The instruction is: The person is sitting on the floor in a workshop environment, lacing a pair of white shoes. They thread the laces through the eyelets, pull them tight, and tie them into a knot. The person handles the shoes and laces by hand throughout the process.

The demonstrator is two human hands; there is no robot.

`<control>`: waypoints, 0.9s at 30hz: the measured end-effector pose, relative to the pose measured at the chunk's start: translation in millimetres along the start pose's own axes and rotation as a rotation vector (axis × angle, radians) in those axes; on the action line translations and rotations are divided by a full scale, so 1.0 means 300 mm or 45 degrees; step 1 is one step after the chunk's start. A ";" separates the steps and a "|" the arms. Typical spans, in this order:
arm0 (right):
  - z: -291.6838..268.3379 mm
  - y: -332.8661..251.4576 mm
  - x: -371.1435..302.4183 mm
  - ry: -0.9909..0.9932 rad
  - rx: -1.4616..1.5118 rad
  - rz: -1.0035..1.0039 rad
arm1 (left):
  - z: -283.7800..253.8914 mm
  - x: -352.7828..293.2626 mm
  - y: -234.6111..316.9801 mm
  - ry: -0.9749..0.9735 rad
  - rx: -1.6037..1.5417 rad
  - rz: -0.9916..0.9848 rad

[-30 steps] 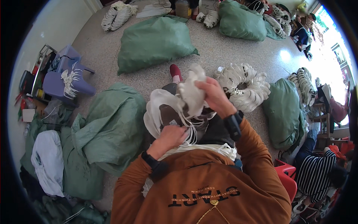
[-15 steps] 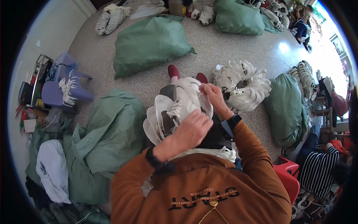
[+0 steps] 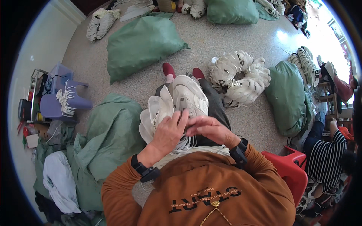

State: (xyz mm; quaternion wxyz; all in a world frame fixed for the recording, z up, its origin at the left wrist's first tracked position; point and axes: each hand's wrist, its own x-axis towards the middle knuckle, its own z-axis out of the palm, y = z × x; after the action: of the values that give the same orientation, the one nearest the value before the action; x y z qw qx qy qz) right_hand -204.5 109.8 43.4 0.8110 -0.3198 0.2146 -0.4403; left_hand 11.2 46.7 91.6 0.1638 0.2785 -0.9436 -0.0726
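Note:
On my lap lies a white shoe upper (image 3: 192, 98), its rounded toe pointing away from me and its eyelet area close to my hands. More white uppers (image 3: 148, 120) are stacked along its left side. My left hand (image 3: 164, 135) grips the upper around its throat, fingers bent over the edge. Beside it, my right hand (image 3: 211, 129) has curled fingers meeting the left fingertips; whatever lies between them is hidden. White laces (image 3: 186, 143) hang in loops just below both hands. A bundle of white laces (image 3: 169, 158) lies across my waist.
A ring of bundled white uppers (image 3: 241, 81) sits on the floor at right. Green sacks (image 3: 141, 47) stand ahead, with others left and right. A purple stool (image 3: 64, 100) is at left, a red stool (image 3: 286, 169) at my right. A person in a striped top (image 3: 326, 162) sits beyond.
My right hand has come back from the upper's far right side to meet my left hand near the eyelets. The upper now lies with its toe and eyelets more exposed.

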 end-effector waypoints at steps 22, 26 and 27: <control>-0.108 0.058 0.173 0.830 -0.490 -0.306 | -0.042 0.261 -0.207 0.168 -0.247 -0.119; -0.047 0.107 0.146 0.473 -0.917 -0.343 | 0.015 0.463 -0.192 0.076 -0.631 -0.348; -0.014 0.080 0.130 0.501 -1.032 -0.381 | 0.040 0.480 -0.210 0.022 -0.775 -0.472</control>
State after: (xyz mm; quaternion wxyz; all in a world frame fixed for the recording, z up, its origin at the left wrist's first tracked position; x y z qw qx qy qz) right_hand -173.0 84.9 20.8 0.4926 -0.5485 0.4702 -0.4852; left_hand -75.3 -84.4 104.9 0.2311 0.3841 -0.8107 -0.3765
